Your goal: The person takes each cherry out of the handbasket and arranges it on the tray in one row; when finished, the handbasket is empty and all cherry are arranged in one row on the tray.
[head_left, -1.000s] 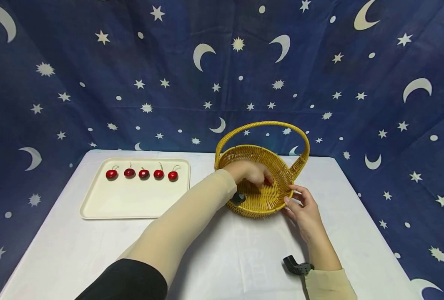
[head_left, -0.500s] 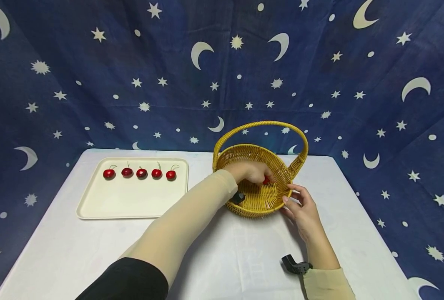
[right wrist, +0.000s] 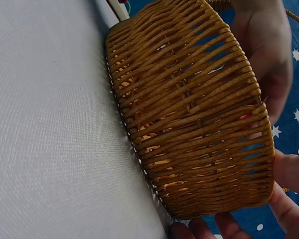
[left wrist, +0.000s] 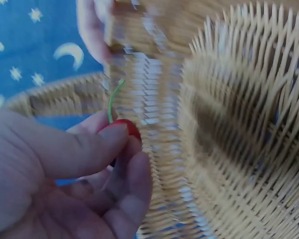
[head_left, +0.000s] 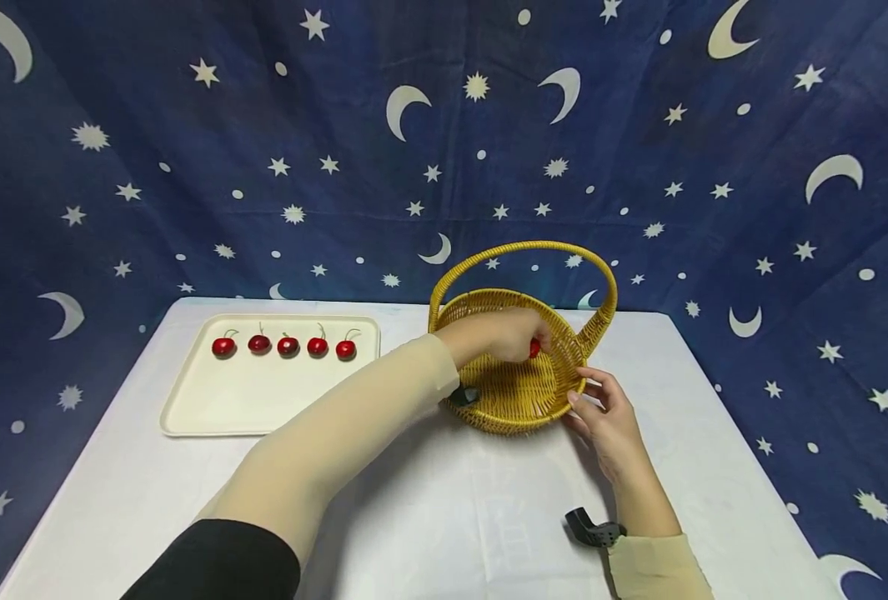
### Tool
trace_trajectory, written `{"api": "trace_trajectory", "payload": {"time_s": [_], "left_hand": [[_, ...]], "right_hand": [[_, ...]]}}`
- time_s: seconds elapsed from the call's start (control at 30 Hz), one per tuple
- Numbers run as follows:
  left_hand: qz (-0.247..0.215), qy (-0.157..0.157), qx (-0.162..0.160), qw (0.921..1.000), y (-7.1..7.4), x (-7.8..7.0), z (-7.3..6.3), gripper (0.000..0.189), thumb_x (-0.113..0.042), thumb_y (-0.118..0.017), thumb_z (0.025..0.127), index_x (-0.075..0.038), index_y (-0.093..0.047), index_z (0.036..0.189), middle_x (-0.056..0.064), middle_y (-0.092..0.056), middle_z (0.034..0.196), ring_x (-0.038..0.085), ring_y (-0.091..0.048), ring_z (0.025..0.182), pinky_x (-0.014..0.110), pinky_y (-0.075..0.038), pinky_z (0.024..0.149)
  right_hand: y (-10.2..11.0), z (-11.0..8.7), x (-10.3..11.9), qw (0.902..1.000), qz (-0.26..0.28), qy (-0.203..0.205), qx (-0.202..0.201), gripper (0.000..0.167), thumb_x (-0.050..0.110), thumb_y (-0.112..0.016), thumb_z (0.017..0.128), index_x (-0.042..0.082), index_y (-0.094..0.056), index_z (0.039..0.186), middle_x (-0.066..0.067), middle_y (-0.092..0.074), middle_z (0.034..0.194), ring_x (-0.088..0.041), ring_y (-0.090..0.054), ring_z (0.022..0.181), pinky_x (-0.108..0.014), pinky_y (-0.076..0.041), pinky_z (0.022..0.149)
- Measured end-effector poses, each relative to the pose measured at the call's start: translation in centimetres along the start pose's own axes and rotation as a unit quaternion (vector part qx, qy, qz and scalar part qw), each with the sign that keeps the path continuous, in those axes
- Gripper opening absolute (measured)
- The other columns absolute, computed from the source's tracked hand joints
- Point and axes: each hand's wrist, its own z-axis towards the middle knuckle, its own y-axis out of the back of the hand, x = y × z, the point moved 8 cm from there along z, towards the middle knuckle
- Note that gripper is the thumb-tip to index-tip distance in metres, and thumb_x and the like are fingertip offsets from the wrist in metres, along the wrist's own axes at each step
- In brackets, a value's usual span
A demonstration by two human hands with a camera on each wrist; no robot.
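Observation:
A yellow wicker basket [head_left: 519,403] with a tall arched handle stands on the white table. Inside its rim, my left hand [head_left: 505,335] pinches a red cherry [head_left: 535,347] between thumb and fingers. The left wrist view shows the cherry's green stem [left wrist: 112,102] sticking up past the thumb. At the basket's right side, my right hand [head_left: 605,423] grips the rim, thumb on top and fingers curled below. In the right wrist view the basket's woven wall [right wrist: 189,109] hides most of the left hand's grasp.
A cream rectangular tray [head_left: 241,408] lies to the left, with a row of several stemmed cherries [head_left: 288,347] along its far side. Behind the table hangs a dark blue cloth [head_left: 481,117] with moons and stars. A black wrist camera [head_left: 594,531] sits by the right sleeve.
My left hand has risen from the basket's bottom with the cherry pinched in it, and the left forearm has shifted slightly left. My right hand stays on the rim.

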Motion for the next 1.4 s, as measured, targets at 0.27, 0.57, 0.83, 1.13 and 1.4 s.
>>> {"api": "trace_trajectory", "payload": {"time_s": [0.27,0.57,0.83,1.13,1.4], "left_hand": [[0.017,-0.029,-0.031,0.9990,0.5,-2.3,-4.1,0.047,0.017,-0.055,0.092,-0.011,-0.076,0.123,0.002,-0.075,0.119,0.017,-0.066,0.110,0.030,-0.053,0.103],[0.051,0.033,0.098,0.9934,-3.3,-0.4,-5.3,0.047,0.006,-0.057,0.099,-0.018,-0.073,0.135,0.001,-0.067,0.142,0.017,-0.061,0.121,0.031,-0.051,0.101],[0.001,0.017,0.149,0.9887,-6.0,1.3,-4.5,0.043,0.010,-0.053,0.100,-0.023,-0.081,0.104,-0.003,-0.074,0.109,0.013,-0.059,0.104,0.029,-0.046,0.089],[0.006,0.006,0.128,0.9917,-7.0,1.7,-4.1,0.036,0.008,-0.055,0.101,-0.021,-0.076,0.093,-0.004,-0.070,0.101,0.013,-0.060,0.097,0.031,-0.050,0.088],[-0.057,-0.008,0.064,0.9963,-5.2,2.2,-4.6,0.013,-0.007,-0.076,0.099,-0.018,-0.069,0.102,-0.001,-0.066,0.100,0.014,-0.059,0.092,0.028,-0.047,0.082]], "right_hand": [[0.1,-0.2,-0.4,1.0000,-0.002,-0.007,0.003,0.051,0.012,-0.064,0.108,0.010,-0.044,0.155,-0.014,-0.045,0.144,-0.009,-0.064,0.113,-0.029,-0.063,0.094],[-0.1,0.2,0.0,1.0000,0.003,0.004,0.009,0.051,0.011,-0.063,0.108,0.008,-0.043,0.156,-0.014,-0.045,0.144,-0.010,-0.065,0.113,-0.031,-0.063,0.095],[0.1,0.1,0.1,1.0000,0.006,0.005,0.004,0.049,0.009,-0.062,0.109,0.007,-0.044,0.154,-0.015,-0.046,0.142,-0.010,-0.066,0.112,-0.032,-0.063,0.096],[0.2,0.0,0.1,1.0000,0.001,0.004,0.006,0.051,0.010,-0.062,0.109,0.008,-0.043,0.156,-0.016,-0.046,0.144,-0.008,-0.067,0.109,-0.031,-0.063,0.095],[0.1,0.0,0.0,1.0000,0.000,0.003,0.008,0.052,0.011,-0.063,0.108,0.009,-0.043,0.156,-0.017,-0.045,0.146,-0.009,-0.067,0.109,-0.032,-0.064,0.095]]}}
